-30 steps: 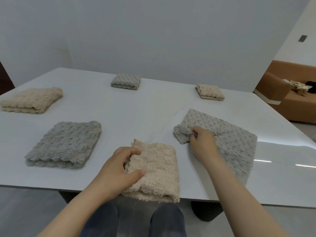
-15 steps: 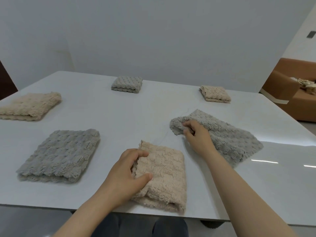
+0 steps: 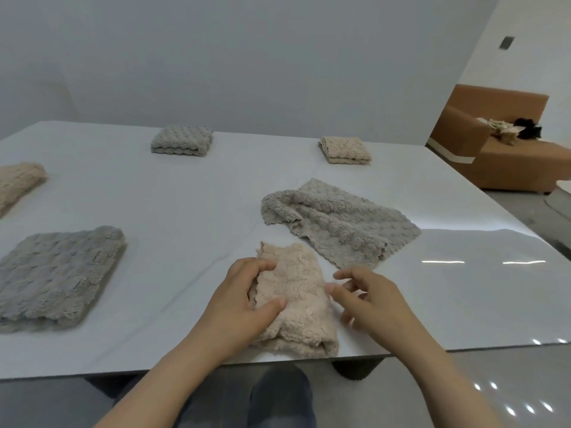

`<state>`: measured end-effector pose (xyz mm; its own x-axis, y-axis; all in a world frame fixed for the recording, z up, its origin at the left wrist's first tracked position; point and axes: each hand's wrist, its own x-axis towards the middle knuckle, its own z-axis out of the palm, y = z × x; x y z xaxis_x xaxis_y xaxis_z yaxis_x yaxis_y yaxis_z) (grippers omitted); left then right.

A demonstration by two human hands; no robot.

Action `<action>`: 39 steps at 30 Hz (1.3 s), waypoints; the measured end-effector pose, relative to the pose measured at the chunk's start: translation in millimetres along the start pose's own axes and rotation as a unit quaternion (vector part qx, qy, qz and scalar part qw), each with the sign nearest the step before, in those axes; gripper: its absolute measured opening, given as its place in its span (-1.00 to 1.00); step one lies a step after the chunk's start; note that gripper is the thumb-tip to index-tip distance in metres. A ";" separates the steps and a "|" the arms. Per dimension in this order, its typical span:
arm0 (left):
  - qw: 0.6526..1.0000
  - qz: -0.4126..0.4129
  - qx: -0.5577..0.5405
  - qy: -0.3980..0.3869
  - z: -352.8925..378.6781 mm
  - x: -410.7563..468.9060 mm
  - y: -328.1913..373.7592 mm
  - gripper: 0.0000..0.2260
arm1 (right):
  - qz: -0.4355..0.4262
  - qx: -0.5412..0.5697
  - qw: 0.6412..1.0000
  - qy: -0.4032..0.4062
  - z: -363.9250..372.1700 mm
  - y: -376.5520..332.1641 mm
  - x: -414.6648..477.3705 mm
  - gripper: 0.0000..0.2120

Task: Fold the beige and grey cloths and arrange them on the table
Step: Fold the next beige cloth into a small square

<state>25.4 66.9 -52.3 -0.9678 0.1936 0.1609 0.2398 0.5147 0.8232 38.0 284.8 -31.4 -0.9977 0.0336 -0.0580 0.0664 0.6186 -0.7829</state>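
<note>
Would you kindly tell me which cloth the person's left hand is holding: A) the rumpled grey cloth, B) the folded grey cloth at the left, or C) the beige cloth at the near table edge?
C: the left hand pinches the left side of the beige cloth, thumb on top, while the rumpled grey cloth lies apart from it.

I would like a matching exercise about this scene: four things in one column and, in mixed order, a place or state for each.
Column one:
1. left hand
2. right hand
3. grey cloth right of centre
4. small grey cloth

Column two:
a. rumpled, not folded
b. grips the nearest beige cloth
c. folded, at the far side
d. open, grips nothing

Pairs: 1-b, 2-d, 3-a, 4-c
</note>
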 end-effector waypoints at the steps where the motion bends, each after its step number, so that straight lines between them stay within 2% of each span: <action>1: 1.000 0.003 -0.004 0.005 2.8 1.3 0.7 -0.58 | 0.004 0.013 1.000 -0.004 3.8 -0.4 -1.8 -0.76; 5: 1.000 0.019 -0.008 0.019 16.6 -1.1 12.7 -0.58 | 0.014 0.012 1.000 0.001 5.2 5.7 -3.5 -0.81; 9: 1.000 0.026 -0.002 0.006 23.8 -2.7 17.5 -0.58 | 0.046 0.090 0.995 -0.010 -2.6 8.8 -4.3 -0.86; 12: 0.999 0.035 -0.005 -0.006 33.7 -3.9 21.0 -0.58 | 0.057 0.105 0.993 0.011 -11.3 12.4 -7.1 -0.85; 18: 0.997 0.036 -0.012 -0.069 66.3 6.0 41.6 -0.50 | 0.079 0.077 0.990 0.092 -43.2 27.6 -11.2 -0.91; 28: 0.984 0.041 0.015 -0.174 125.1 38.9 79.8 -0.37 | 0.102 0.011 0.973 0.205 -98.3 71.5 -4.0 -0.77; 39: 0.977 0.071 0.076 -0.189 153.7 69.1 96.2 -0.40 | 0.074 -0.080 0.960 0.256 -109.5 91.5 10.7 -0.82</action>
<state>-6.6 258.1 -45.7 -0.8339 0.5511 0.0311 0.4054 0.5733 0.7121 32.3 427.8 -35.9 -0.8535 0.4879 0.1831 0.2475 0.6888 -0.6814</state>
